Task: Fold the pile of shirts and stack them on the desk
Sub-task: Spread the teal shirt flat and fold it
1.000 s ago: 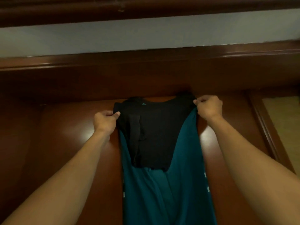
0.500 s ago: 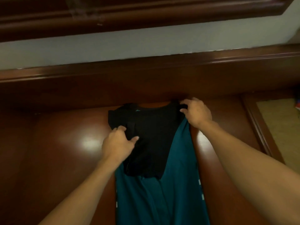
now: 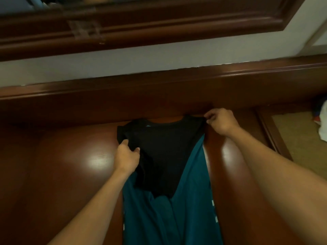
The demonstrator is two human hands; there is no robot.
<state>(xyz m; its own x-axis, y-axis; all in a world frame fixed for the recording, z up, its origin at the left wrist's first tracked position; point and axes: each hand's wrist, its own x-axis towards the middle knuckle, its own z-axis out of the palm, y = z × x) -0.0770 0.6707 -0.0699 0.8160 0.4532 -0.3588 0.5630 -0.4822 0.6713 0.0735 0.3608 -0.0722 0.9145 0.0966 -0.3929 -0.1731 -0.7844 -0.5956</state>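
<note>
A shirt with a black top part (image 3: 166, 152) and a teal lower part (image 3: 177, 214) lies lengthwise on the glossy dark-wood desk (image 3: 67, 174), collar toward the wall. My left hand (image 3: 126, 156) pinches the folded black sleeve at the shirt's left edge. My right hand (image 3: 221, 123) grips the right shoulder corner near the desk's raised back ledge. The shirt's bottom runs out of the frame.
A raised wooden ledge (image 3: 159, 91) and a white wall bound the desk at the back. A wooden frame (image 3: 141, 25) hangs above. To the right, a lower tan surface (image 3: 300, 142) holds a bundle of white and coloured cloth (image 3: 323, 124).
My left hand left the left shoulder corner, moved down and inward and took hold of the black sleeve fold. My right hand stayed at the right shoulder and closed on it again.
</note>
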